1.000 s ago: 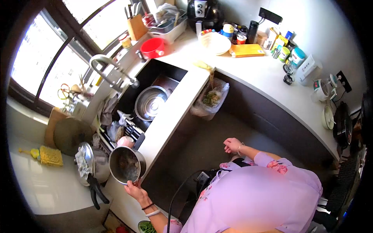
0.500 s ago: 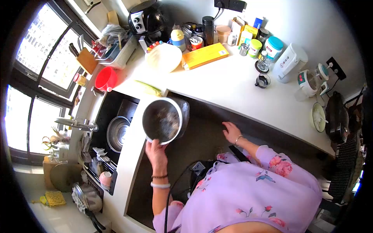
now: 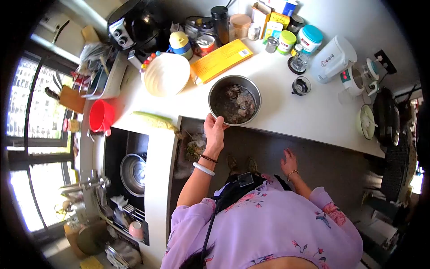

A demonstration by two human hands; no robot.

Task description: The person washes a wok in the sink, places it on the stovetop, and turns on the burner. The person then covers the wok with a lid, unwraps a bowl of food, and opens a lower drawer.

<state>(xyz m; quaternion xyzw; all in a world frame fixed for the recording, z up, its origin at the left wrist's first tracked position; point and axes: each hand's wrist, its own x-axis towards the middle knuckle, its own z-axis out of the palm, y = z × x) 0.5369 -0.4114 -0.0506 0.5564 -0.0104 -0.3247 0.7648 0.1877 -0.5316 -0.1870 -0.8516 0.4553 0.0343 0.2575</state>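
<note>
My left hand [image 3: 214, 132] grips the near rim of a round metal pot [image 3: 223, 88]. Inside the pot lie greyish-brown chunks [image 3: 241, 105] that look wet. The pot is over the front edge of the white counter [image 3: 273, 105]; whether it rests there or is held just above, I cannot tell. Low on the right, away from the counter, my right hand [image 3: 289, 161] hangs with its fingers apart and nothing in it. Behind the pot lies a yellow box [image 3: 221, 61], with a cream-coloured bowl [image 3: 167, 75] to its left.
Left of me, a metal basin [image 3: 133, 175] sits in the dark sink [image 3: 114, 154]. A corn cob [image 3: 154, 121] lies near the counter's front edge. Below it is a bin [image 3: 195, 145] with food scraps. Jars and a white jug [image 3: 333, 58] line the back wall.
My left hand has carried the pot from above the bin to the right, over the counter edge, and levelled it. The bin's scraps now show. My view has shifted too.
</note>
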